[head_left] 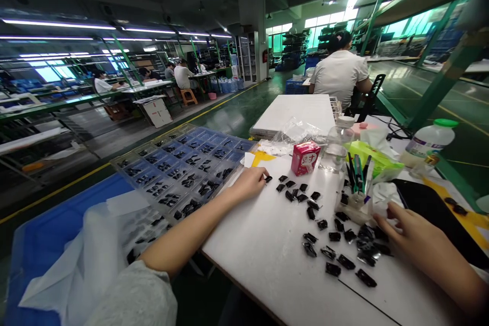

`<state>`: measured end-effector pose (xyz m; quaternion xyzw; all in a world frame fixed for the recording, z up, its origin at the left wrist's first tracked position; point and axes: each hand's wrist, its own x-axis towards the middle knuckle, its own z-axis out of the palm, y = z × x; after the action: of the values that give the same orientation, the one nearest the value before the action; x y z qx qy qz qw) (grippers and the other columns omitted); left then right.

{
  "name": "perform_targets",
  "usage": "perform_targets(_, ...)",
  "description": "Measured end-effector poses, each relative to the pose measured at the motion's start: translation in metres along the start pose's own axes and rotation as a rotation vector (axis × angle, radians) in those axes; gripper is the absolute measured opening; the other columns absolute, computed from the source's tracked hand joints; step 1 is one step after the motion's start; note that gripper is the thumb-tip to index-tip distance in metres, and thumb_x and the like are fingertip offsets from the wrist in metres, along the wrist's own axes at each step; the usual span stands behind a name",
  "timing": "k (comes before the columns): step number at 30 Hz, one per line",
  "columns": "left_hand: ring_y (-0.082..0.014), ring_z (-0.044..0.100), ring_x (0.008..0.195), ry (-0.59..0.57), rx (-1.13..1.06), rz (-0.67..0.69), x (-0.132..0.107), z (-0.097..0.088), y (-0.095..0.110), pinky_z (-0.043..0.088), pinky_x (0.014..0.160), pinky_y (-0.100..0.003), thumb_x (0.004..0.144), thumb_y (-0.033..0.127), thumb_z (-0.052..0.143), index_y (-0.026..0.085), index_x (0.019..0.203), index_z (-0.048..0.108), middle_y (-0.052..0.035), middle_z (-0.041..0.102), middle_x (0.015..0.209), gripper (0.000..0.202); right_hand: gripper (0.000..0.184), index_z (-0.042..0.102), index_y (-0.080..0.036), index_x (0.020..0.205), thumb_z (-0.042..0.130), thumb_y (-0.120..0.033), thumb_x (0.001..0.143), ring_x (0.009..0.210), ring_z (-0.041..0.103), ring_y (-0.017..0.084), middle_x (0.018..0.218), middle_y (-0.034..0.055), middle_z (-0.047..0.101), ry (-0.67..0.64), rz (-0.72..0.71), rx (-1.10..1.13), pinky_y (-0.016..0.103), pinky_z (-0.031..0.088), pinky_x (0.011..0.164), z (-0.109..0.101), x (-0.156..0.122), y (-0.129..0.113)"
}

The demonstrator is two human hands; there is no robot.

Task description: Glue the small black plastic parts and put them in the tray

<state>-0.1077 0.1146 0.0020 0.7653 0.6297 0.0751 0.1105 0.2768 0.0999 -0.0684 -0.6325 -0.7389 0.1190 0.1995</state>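
Beside the red box (305,159), on the white desk (244,249), the left hand (252,182) pinches a small black part (268,179) in its fingers; loose black parts (334,236) lie nearer the wearer. Whether the right hand's (410,232) fingers, right of the box, grip anything I cannot tell. Beyond the box, a person (338,76) sits above green floor (229,119). Its white characters are too small to read.

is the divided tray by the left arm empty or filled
Not empty: black pieces lie all across the tray.
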Motion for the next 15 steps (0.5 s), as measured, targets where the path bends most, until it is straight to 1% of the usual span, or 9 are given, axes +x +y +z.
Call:
perform_targets(3, -0.0209, 0.065, 0.098, 0.075, 0.035, -0.122, -0.001, -0.018, -0.027, 0.056, 0.085, -0.041, 0.096, 0.032, 0.057, 0.017, 0.117, 0.061, -0.0088, 0.064, 0.117, 0.027, 0.038, 0.043, -0.026, 0.074, 0.039, -0.063, 0.075, 0.068, 0.061, 0.027, 0.076, 0.0093, 0.061, -0.001, -0.003, 0.001, 0.037, 0.044, 0.061, 0.001, 0.0, 0.003)
perform_targets(6, -0.0227, 0.064, 0.102, 0.156, 0.097, -0.294, -0.007, -0.038, -0.065, 0.055, 0.087, -0.043, 0.095, 0.032, 0.058, 0.017, 0.121, 0.059, -0.0095, 0.062, 0.12, 0.03, 0.038, 0.043, -0.026, 0.074, 0.039, -0.063, 0.075, 0.069, 0.061, 0.026, 0.076, 0.0094, 0.061, -0.006, -0.001, 0.0, 0.037, 0.044, 0.061, 0.002, 0.001, 0.004)
perform_targets(8, -0.0224, 0.064, 0.102, 0.165, 0.136, -0.405, -0.012, -0.045, -0.09, 0.055, 0.087, -0.043, 0.095, 0.032, 0.058, 0.017, 0.119, 0.06, -0.0093, 0.062, 0.12, 0.028, 0.038, 0.043, -0.026, 0.073, 0.039, -0.063, 0.076, 0.067, 0.06, 0.026, 0.074, 0.0088, 0.06, -0.007, 0.007, 0.0, 0.036, 0.043, 0.06, 0.002, 0.001, 0.004)
perform_targets(10, -0.0217, 0.064, 0.1, 0.146, 0.161, -0.48, -0.019, -0.045, -0.108, 0.055, 0.085, -0.041, 0.095, 0.032, 0.058, 0.017, 0.117, 0.061, -0.0089, 0.063, 0.119, 0.026, 0.038, 0.043, -0.026, 0.073, 0.039, -0.063, 0.076, 0.067, 0.06, 0.026, 0.073, 0.0081, 0.06, -0.009, 0.012, 0.001, 0.035, 0.043, 0.059, 0.002, 0.001, 0.004)
perform_targets(11, -0.0214, 0.064, 0.099, 0.136, 0.17, -0.503, -0.021, -0.043, -0.114, 0.056, 0.085, -0.041, 0.095, 0.032, 0.058, 0.017, 0.117, 0.061, -0.0089, 0.063, 0.118, 0.026, 0.037, 0.042, -0.026, 0.073, 0.039, -0.063, 0.076, 0.068, 0.06, 0.026, 0.073, 0.0079, 0.06, -0.01, 0.014, 0.002, 0.035, 0.042, 0.059, 0.003, 0.001, 0.004)
perform_targets(13, -0.0215, 0.064, 0.1, 0.131, 0.185, -0.528, -0.025, -0.037, -0.12, 0.056, 0.085, -0.041, 0.095, 0.032, 0.058, 0.018, 0.117, 0.061, -0.009, 0.063, 0.119, 0.026, 0.037, 0.042, -0.026, 0.073, 0.039, -0.062, 0.076, 0.069, 0.06, 0.026, 0.075, 0.0082, 0.06, -0.012, 0.012, 0.003, 0.035, 0.042, 0.059, 0.003, 0.001, 0.004)
perform_targets(15, -0.0221, 0.064, 0.101, 0.144, 0.198, -0.531, -0.026, -0.032, -0.12, 0.055, 0.086, -0.042, 0.095, 0.032, 0.058, 0.018, 0.12, 0.06, -0.0095, 0.062, 0.121, 0.028, 0.036, 0.042, -0.026, 0.074, 0.039, -0.061, 0.077, 0.068, 0.06, 0.025, 0.077, 0.0086, 0.061, -0.014, 0.009, 0.002, 0.035, 0.043, 0.06, 0.002, 0.001, 0.004)
